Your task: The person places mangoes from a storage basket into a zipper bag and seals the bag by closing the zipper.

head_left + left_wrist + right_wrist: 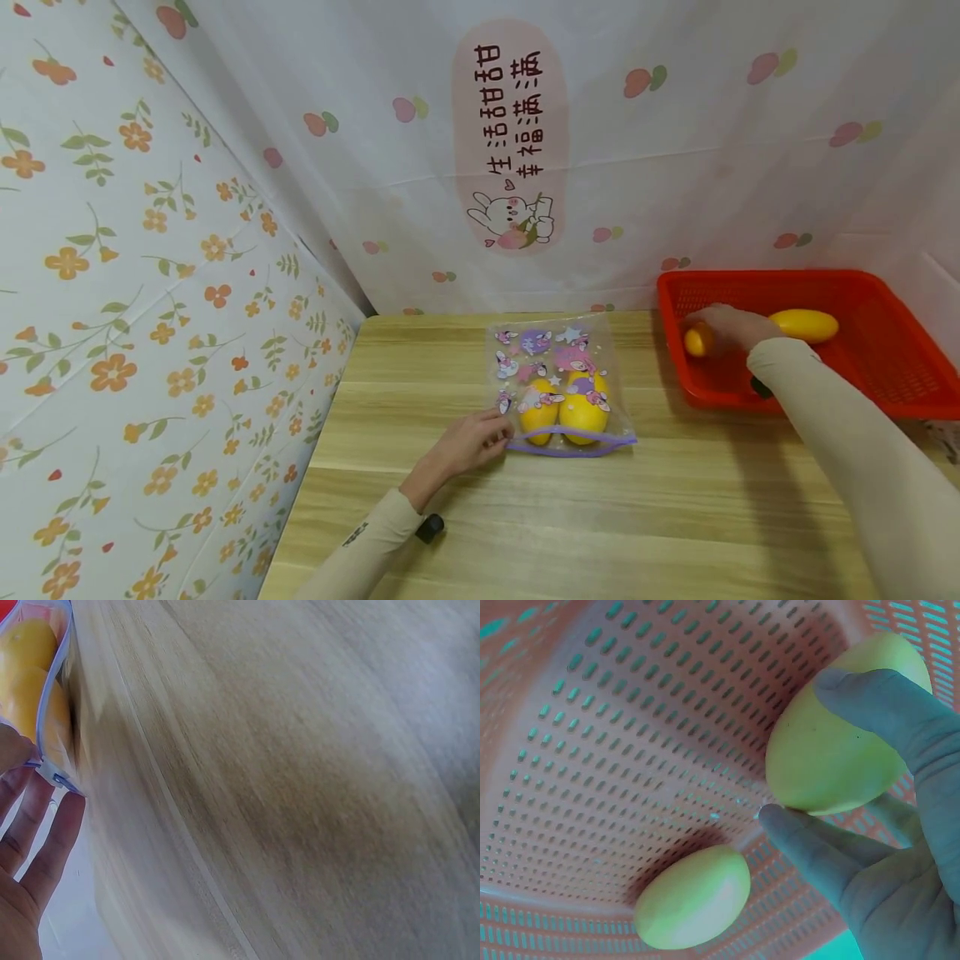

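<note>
My left hand (471, 443) pinches the left end of the purple zip edge of a clear zip bag (621, 398) that lies flat on the table. In the left wrist view, the bag's mouth gapes around the yellow mangoes (28, 645) inside. Over at the right, my right hand (727, 327) reaches into a red basket (757, 398) and grips a mango (847, 750) by its left wall, thumb on one side and fingers on the other. A second mango (804, 326) lies loose in the basket, to the right of that hand.
The wood-grain table (420, 375) runs back to a white curtain (375, 208) with fruit prints and lettering. A flowered cloth wall (172, 333) borders the left side. Basket walls rise around the right hand.
</note>
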Available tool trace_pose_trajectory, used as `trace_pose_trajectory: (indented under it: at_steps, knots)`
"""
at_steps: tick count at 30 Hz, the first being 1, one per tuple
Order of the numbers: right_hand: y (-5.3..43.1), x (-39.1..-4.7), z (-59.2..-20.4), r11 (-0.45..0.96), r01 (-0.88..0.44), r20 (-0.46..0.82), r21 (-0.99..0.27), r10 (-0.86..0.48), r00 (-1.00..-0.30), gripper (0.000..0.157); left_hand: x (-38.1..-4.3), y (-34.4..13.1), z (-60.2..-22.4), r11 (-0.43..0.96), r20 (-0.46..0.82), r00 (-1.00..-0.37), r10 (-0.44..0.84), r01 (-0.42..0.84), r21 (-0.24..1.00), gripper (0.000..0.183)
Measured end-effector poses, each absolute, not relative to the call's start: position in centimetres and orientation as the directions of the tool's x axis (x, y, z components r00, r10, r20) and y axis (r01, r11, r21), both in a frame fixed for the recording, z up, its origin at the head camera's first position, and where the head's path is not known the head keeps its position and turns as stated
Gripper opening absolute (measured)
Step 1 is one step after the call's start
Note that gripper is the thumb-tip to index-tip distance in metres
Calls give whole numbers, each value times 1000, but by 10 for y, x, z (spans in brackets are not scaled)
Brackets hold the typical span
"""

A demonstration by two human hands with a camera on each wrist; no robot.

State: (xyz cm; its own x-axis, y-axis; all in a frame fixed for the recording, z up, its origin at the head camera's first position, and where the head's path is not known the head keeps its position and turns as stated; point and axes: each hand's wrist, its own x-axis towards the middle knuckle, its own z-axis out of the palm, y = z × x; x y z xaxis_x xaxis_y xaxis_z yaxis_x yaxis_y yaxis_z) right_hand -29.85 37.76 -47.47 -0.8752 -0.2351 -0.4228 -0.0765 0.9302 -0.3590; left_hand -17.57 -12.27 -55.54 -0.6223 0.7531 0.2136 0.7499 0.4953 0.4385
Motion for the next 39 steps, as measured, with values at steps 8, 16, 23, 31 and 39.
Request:
trace_pose_trajectory:
  at_steps: [8, 16, 23, 31, 39]
  knots:
    - [386, -297, -464, 921, -150, -360, -359, -285, -889, 66, -174, -122, -553, 495, 211, -621, 755, 751, 436, 10]
    - [398, -291, -456, 896, -201, -303, -397, -335, -892, 63, -175, -122, -553, 479, 235, -609, 758, 763, 434, 10]
    - [402, -279, -446, 886, -197, -280, -420, -333, -900, 64, -176, -121, -554, 471, 237, -603, 762, 767, 436, 9]
    - [411, -271, -447, 883, -214, -255, -418, -340, -905, 64, -175, -121, -555, 479, 234, -611, 756, 761, 439, 9]
    - [423, -262, -442, 871, -249, -183, -424, -352, -918, 59, -174, -122, -554, 486, 233, -618, 751, 756, 438, 9]
